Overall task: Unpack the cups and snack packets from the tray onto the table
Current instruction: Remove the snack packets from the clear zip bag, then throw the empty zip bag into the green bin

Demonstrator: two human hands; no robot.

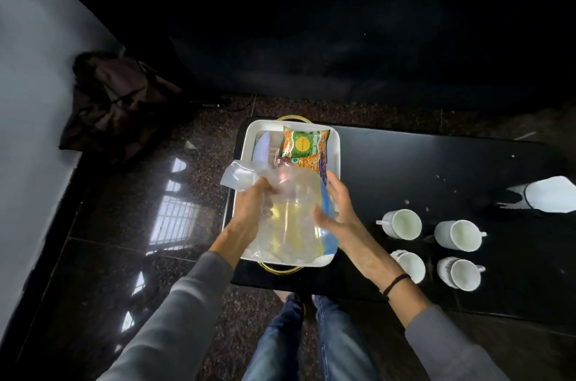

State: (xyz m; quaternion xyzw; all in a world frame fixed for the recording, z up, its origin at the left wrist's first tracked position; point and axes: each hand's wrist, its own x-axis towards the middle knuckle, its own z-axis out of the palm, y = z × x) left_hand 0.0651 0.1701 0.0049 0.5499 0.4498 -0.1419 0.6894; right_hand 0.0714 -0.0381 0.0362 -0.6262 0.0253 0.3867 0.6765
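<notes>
Head view: left hand [249, 209] fingers curled round clear packet [293, 225], over near half of tray [335, 144], worktop [405, 162] left end. Packet long axis near-to-far. Right hand [338, 212] fingers straight, flat on packet's right side. I judge set-down lies rightward, near cups [402, 223].

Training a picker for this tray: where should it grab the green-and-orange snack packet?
Probably pinch the far sealed edge from above: the snack packet lies face up in the tray, its near end hidden under the clear bag, leaving that far edge free.
</notes>
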